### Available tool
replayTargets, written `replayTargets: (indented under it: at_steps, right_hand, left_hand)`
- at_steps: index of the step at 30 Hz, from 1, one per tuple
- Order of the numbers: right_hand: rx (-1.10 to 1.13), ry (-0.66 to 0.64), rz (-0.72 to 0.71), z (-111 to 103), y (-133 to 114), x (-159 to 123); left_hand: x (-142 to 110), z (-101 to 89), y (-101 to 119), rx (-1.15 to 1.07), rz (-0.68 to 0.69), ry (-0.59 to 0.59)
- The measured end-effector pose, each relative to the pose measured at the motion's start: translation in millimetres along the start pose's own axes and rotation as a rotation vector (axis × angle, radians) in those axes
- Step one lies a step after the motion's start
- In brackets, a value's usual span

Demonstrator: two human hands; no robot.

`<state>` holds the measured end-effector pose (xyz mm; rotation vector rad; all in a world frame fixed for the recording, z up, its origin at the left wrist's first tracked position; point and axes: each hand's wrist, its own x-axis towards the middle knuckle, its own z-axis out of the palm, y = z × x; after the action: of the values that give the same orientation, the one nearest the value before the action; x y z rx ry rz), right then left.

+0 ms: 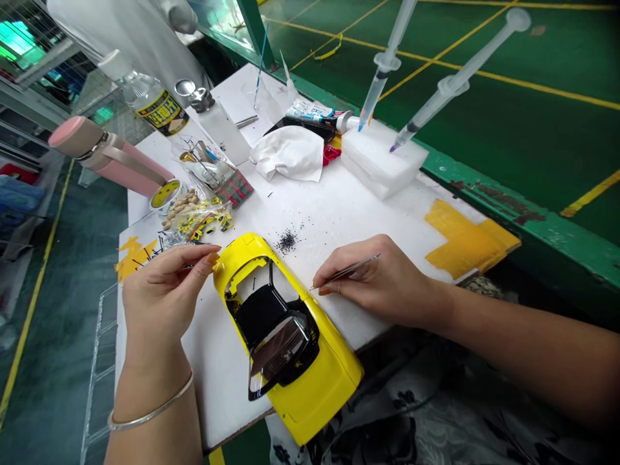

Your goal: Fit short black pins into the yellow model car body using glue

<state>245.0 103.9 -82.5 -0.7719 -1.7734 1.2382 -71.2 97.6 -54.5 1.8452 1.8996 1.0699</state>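
Observation:
A yellow model car body (334, 355) lies at a slant on the white tabletop, with a black windshield frame and clear window part (283, 342) set in it. At its far left end, my left hand (167, 284) has thumb and index finger pinched together against the yellow edge; whatever is between the fingertips is too small to make out. My right hand (372, 278) is closed around slim metal tweezers (353, 267), their tip close to the car's right side. Beyond the car is a scatter of tiny black bits (287, 241).
Two syringes (431, 106) stand in a white foam block (382, 168) at the back right. A white cloth (290, 153), pink flask (121, 161), clear bottle (150, 97), tape roll (166, 195) and bag of small yellow parts (203, 219) line the back and left. A person in white (130, 32) is behind.

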Motion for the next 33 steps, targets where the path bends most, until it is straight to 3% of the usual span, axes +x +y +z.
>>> replayTargets:
  at_steps: [14, 24, 33]
  right_hand:
    - [-0.046, -0.017, -0.049, -0.5, -0.4, 1.9]
    - [-0.054, -0.022, -0.110, -0.9, 2.8, 2.3]
    - [-0.064, -0.021, -0.125, -0.9, -0.2, 1.3]
  left_hand:
    - [-0.5, -0.2, 3.9, 0.017, 0.005, 0.007]
    - [2.2, 1.2, -6.4, -0.027, 0.054, 0.032]
    - [0.2, -2.9, -2.1, -0.015, 0.014, -0.030]
